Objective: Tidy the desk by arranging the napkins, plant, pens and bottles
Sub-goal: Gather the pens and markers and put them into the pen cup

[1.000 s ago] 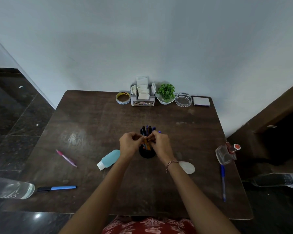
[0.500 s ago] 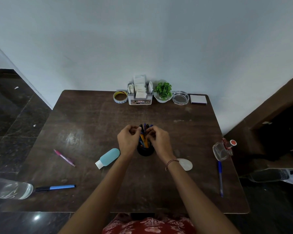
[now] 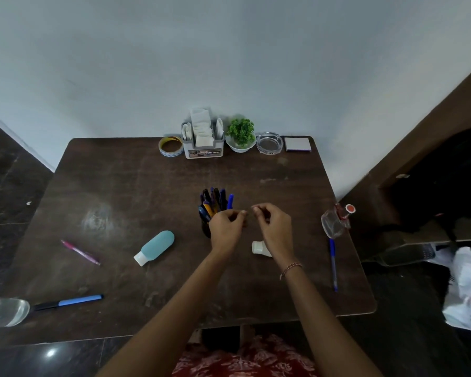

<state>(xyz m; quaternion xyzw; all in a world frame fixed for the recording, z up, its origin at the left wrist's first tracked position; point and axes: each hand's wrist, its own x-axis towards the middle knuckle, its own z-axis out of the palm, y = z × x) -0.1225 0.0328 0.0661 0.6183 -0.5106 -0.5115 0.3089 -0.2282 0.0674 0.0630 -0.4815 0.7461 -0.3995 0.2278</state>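
Note:
A black pen cup (image 3: 205, 231) full of pens (image 3: 216, 202) stands mid-desk. My left hand (image 3: 225, 225) hovers just right of it, partly covering it, fingers loosely curled with nothing seen in them. My right hand (image 3: 274, 227) is further right, also loosely curled and empty, above a small white bottle (image 3: 258, 247). A teal bottle (image 3: 156, 247) lies on its side to the left. Loose on the desk are a pink pen (image 3: 80, 252), a blue marker (image 3: 69, 301) and a blue pen (image 3: 333, 263). The napkin holder (image 3: 203, 138) and plant (image 3: 241, 134) stand by the wall.
A clear bottle with a red cap (image 3: 335, 223) lies at the desk's right edge and another clear bottle (image 3: 4, 312) at the left front corner. Tape roll (image 3: 171, 145), glass ashtray (image 3: 269, 142) and notepad (image 3: 297, 144) line the wall. Brown desk (image 3: 120, 200).
Both hands have come off the pens in the cup and shifted right. The right hand moved clear of the cup, uncovering the pens. The view also drifted.

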